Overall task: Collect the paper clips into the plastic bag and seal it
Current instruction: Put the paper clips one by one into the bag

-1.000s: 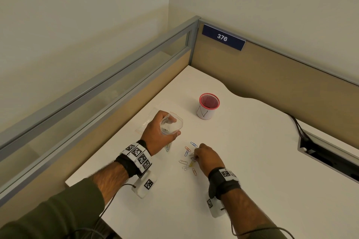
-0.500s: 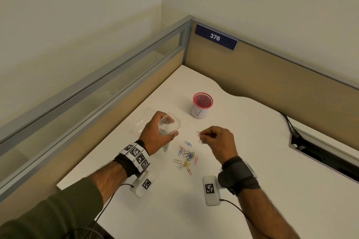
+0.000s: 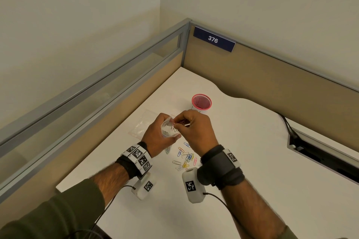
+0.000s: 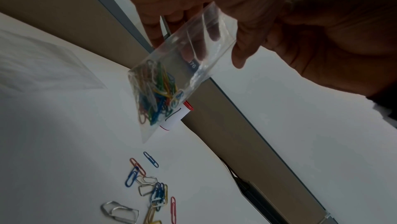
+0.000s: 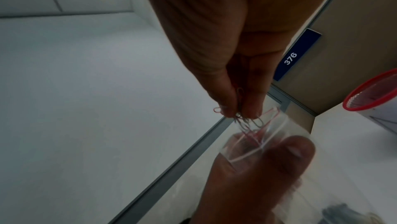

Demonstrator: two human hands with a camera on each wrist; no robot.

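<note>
My left hand (image 3: 157, 136) grips a small clear plastic bag (image 4: 182, 67) above the white desk, its mouth held open upward. Several coloured paper clips (image 4: 156, 95) lie bunched in its lower corner. My right hand (image 3: 191, 129) pinches a few paper clips (image 5: 242, 117) between thumb and fingertips right over the bag's mouth (image 5: 257, 136), their ends dipping into it. Several loose paper clips (image 3: 185, 158) lie scattered on the desk below the hands, blue, red, yellow and silver.
A red mesh cup (image 3: 201, 102) stands on the desk (image 3: 252, 161) just beyond the hands. A flat clear plastic sheet (image 3: 143, 124) lies to the left of the bag. Partition walls (image 3: 272, 75) close the back and left. A cable slot (image 3: 320, 153) opens at right.
My right hand rose from the pile on the desk with a few clips and moved left and up to the bag's mouth. My left hand kept holding the bag.
</note>
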